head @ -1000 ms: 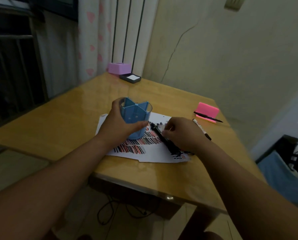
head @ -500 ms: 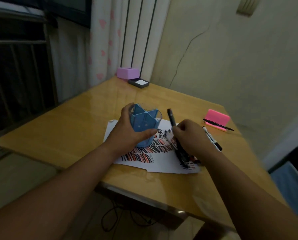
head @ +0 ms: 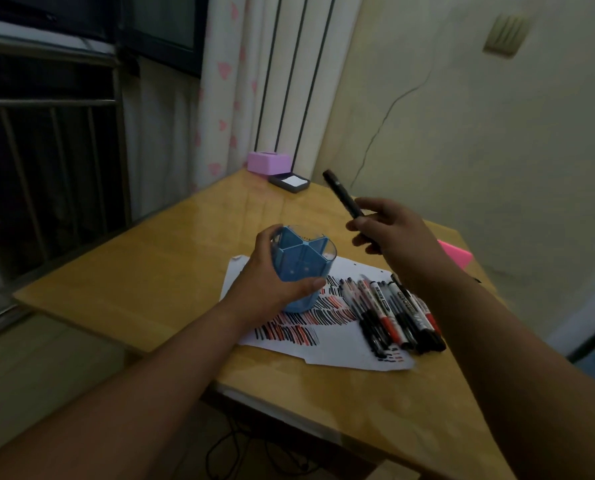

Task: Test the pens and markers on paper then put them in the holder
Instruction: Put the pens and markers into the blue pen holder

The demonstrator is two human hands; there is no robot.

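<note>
A blue pen holder (head: 303,261) with inner dividers stands on a white sheet of paper (head: 341,344) covered in red and black strokes. My left hand (head: 271,285) grips the holder from its left side. My right hand (head: 393,233) holds a black marker (head: 341,192) in the air, above and to the right of the holder, its far end tilted up and left. Several markers (head: 393,313) with black and red caps lie side by side on the right part of the paper.
The wooden table (head: 150,271) ends close to me and on the left. A pink box (head: 268,162) and a dark pad (head: 289,183) sit at the far corner. A pink block (head: 457,258) shows behind my right wrist. A wall stands at the right.
My right hand has lifted one black marker off the row on the paper and raised it above the table. My left hand has stayed on the holder.
</note>
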